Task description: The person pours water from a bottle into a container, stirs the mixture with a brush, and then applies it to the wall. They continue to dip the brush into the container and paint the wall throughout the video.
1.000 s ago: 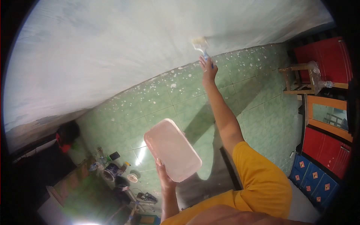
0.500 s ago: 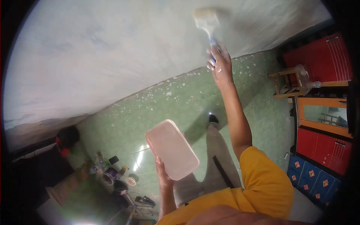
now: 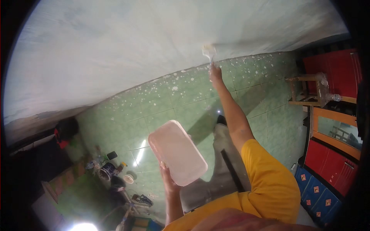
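My right hand (image 3: 216, 73) is closed round the handle of a wide paintbrush (image 3: 210, 52), its bristles at the lower part of the pale, patchy wall (image 3: 115, 50). Whether the bristles touch the wall I cannot tell. My left hand (image 3: 169, 179) grips the left edge of a pinkish-white rectangular tray (image 3: 178, 154), held over the floor in front of my body. What lies in the tray is too uniform to make out.
White spots dot the green tiled floor (image 3: 158, 111) along the wall. At the right are a wooden stool (image 3: 306, 90), red cabinets (image 3: 331, 161) and a blue drawer unit (image 3: 316, 190). Buckets and small containers (image 3: 108, 169) sit at the lower left.
My right hand and the paintbrush have moved down the wall, toward the floor. My left hand still holds the tray in nearly the same place. The view has shifted slightly.
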Demonstrator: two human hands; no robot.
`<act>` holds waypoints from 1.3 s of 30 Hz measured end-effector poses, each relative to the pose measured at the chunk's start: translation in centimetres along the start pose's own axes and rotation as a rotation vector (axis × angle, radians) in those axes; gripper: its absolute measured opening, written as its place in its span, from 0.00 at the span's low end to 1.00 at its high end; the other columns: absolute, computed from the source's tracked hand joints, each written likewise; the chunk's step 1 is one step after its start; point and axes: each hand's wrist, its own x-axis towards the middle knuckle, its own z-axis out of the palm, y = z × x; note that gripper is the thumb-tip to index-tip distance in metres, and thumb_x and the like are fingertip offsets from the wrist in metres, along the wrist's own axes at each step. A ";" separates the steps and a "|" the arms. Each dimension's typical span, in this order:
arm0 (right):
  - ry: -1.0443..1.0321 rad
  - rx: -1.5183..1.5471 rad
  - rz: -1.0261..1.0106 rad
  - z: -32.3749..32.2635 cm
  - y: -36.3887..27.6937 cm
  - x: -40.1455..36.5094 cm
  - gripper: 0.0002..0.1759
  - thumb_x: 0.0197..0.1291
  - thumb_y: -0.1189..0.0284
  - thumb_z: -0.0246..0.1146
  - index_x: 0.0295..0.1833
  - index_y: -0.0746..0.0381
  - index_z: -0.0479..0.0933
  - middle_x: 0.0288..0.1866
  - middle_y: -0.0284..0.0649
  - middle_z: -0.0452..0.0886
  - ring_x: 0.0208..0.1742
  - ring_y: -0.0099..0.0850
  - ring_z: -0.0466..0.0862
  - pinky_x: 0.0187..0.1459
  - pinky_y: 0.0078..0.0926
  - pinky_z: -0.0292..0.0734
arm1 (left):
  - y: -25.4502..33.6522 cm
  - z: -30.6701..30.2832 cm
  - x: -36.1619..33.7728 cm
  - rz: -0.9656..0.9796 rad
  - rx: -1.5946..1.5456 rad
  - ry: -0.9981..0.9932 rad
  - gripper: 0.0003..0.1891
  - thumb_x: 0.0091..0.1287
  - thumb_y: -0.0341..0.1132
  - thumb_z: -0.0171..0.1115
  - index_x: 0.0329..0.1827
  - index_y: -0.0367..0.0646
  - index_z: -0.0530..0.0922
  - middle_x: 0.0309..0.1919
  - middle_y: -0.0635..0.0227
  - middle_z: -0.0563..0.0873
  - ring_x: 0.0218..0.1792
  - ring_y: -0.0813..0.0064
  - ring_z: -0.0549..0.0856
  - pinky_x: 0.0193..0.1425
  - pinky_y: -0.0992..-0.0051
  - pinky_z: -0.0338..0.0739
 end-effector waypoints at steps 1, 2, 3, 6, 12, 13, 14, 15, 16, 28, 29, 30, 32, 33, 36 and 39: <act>-0.028 0.029 0.102 -0.4 0.4 0.3 0.25 0.68 0.48 0.52 0.38 0.60 0.75 0.18 0.28 0.65 0.15 0.21 0.65 0.15 0.23 0.58 | 0.3 0.1 -0.1 0.009 0.014 0.003 0.30 0.75 0.46 0.42 0.75 0.41 0.51 0.68 0.58 0.66 0.66 0.62 0.70 0.68 0.62 0.66; -0.054 0.060 0.205 -0.6 0.7 0.5 0.25 0.68 0.48 0.52 0.38 0.61 0.75 0.18 0.27 0.63 0.14 0.22 0.65 0.15 0.23 0.58 | 0.6 0.2 -0.3 0.018 0.029 0.005 0.30 0.75 0.46 0.42 0.76 0.42 0.51 0.68 0.58 0.66 0.66 0.63 0.70 0.68 0.62 0.67; -0.081 0.104 0.138 -0.6 -0.6 -0.1 0.24 0.68 0.48 0.53 0.38 0.60 0.75 0.18 0.27 0.63 0.14 0.21 0.64 0.15 0.22 0.57 | 1.6 0.3 -0.1 0.009 0.010 -0.003 0.30 0.75 0.46 0.41 0.76 0.42 0.51 0.68 0.58 0.66 0.66 0.63 0.69 0.68 0.62 0.66; -0.128 0.196 -0.010 -1.4 -10.3 -4.5 0.23 0.70 0.51 0.52 0.39 0.61 0.76 0.17 0.26 0.63 0.13 0.18 0.62 0.14 0.21 0.54 | 3.4 -0.5 -0.6 0.011 -0.009 -0.034 0.30 0.76 0.46 0.42 0.76 0.42 0.51 0.68 0.59 0.66 0.66 0.63 0.69 0.68 0.62 0.67; -0.096 0.209 -0.221 -2.6 -29.9 -17.4 0.22 0.73 0.55 0.49 0.41 0.64 0.75 0.18 0.24 0.62 0.15 0.15 0.59 0.15 0.18 0.53 | 7.7 -2.6 -1.6 0.028 -0.162 -0.082 0.30 0.76 0.44 0.44 0.75 0.39 0.51 0.68 0.58 0.66 0.65 0.64 0.70 0.67 0.62 0.68; -0.080 0.209 -0.263 -2.7 -31.9 -19.2 0.22 0.73 0.55 0.48 0.41 0.64 0.75 0.19 0.24 0.62 0.15 0.14 0.59 0.15 0.17 0.53 | 8.3 -2.9 -1.7 0.050 -0.135 -0.085 0.30 0.76 0.44 0.45 0.75 0.39 0.51 0.68 0.58 0.66 0.65 0.64 0.70 0.66 0.63 0.68; -0.063 0.207 -0.308 -2.5 -33.1 -20.0 0.22 0.74 0.55 0.48 0.42 0.64 0.75 0.19 0.24 0.62 0.15 0.14 0.59 0.16 0.17 0.53 | 8.4 -3.3 -1.5 0.045 -0.136 -0.093 0.30 0.76 0.43 0.45 0.75 0.39 0.51 0.68 0.57 0.66 0.65 0.64 0.70 0.67 0.63 0.68; -0.043 0.238 -0.349 -2.1 -33.1 -20.1 0.22 0.74 0.55 0.48 0.41 0.64 0.75 0.19 0.24 0.61 0.16 0.14 0.59 0.16 0.17 0.54 | 8.3 -4.0 -1.2 0.033 -0.134 -0.102 0.30 0.76 0.43 0.44 0.76 0.39 0.51 0.68 0.57 0.66 0.65 0.64 0.70 0.67 0.63 0.68; -0.025 0.270 -0.391 -1.4 -32.6 -19.5 0.23 0.74 0.55 0.48 0.41 0.64 0.75 0.19 0.24 0.61 0.16 0.14 0.60 0.17 0.17 0.54 | 8.2 -4.5 -1.1 0.022 -0.132 -0.109 0.30 0.76 0.42 0.44 0.76 0.39 0.51 0.68 0.57 0.66 0.65 0.64 0.70 0.67 0.63 0.68; -0.126 0.048 0.129 3.4 -5.3 -5.3 0.23 0.70 0.52 0.49 0.34 0.61 0.73 0.19 0.28 0.66 0.17 0.21 0.67 0.18 0.24 0.60 | 4.7 -6.2 -1.3 0.148 0.033 0.016 0.35 0.73 0.47 0.52 0.76 0.38 0.50 0.68 0.57 0.66 0.65 0.63 0.70 0.66 0.62 0.69; -0.128 0.061 0.045 3.6 -6.2 -5.6 0.22 0.70 0.53 0.50 0.33 0.60 0.73 0.18 0.27 0.66 0.16 0.21 0.65 0.17 0.24 0.59 | 5.0 -6.5 -1.3 0.113 0.003 0.013 0.35 0.73 0.47 0.51 0.76 0.39 0.50 0.67 0.57 0.67 0.65 0.63 0.71 0.66 0.62 0.68; -0.127 0.070 -0.045 3.6 -8.3 -6.2 0.22 0.70 0.53 0.50 0.33 0.60 0.73 0.18 0.27 0.65 0.15 0.20 0.64 0.16 0.23 0.58 | 5.5 -6.5 -1.1 0.080 -0.034 0.009 0.35 0.73 0.48 0.50 0.76 0.39 0.51 0.67 0.58 0.67 0.65 0.63 0.71 0.67 0.63 0.68; -0.180 0.166 0.003 3.2 -14.2 -8.5 0.20 0.70 0.53 0.53 0.38 0.60 0.74 0.19 0.26 0.63 0.14 0.17 0.61 0.14 0.20 0.55 | 7.2 -6.1 -0.8 -0.001 -0.145 0.010 0.34 0.74 0.49 0.48 0.76 0.39 0.51 0.67 0.58 0.68 0.64 0.64 0.71 0.67 0.64 0.67; -0.208 0.217 0.022 3.2 -17.7 -10.1 0.19 0.70 0.54 0.54 0.41 0.60 0.74 0.19 0.25 0.62 0.13 0.16 0.60 0.13 0.19 0.53 | 9.0 -5.9 -0.7 -0.048 -0.213 0.018 0.34 0.74 0.49 0.46 0.75 0.39 0.52 0.66 0.58 0.68 0.64 0.65 0.71 0.67 0.64 0.67; -0.187 0.245 -0.097 2.1 -28.7 -19.0 0.20 0.69 0.53 0.54 0.41 0.60 0.73 0.19 0.24 0.59 0.13 0.14 0.57 0.13 0.17 0.50 | 9.0 -7.3 -0.8 -0.016 -0.171 -0.009 0.32 0.74 0.50 0.43 0.74 0.39 0.54 0.65 0.59 0.69 0.64 0.66 0.71 0.68 0.64 0.66; -0.154 0.264 -0.314 1.6 -35.8 -23.8 0.21 0.73 0.54 0.48 0.43 0.62 0.72 0.18 0.23 0.59 0.13 0.14 0.57 0.14 0.17 0.51 | 11.0 -8.3 -0.9 -0.065 -0.375 -0.047 0.30 0.75 0.49 0.40 0.74 0.39 0.55 0.65 0.60 0.69 0.63 0.67 0.72 0.67 0.65 0.66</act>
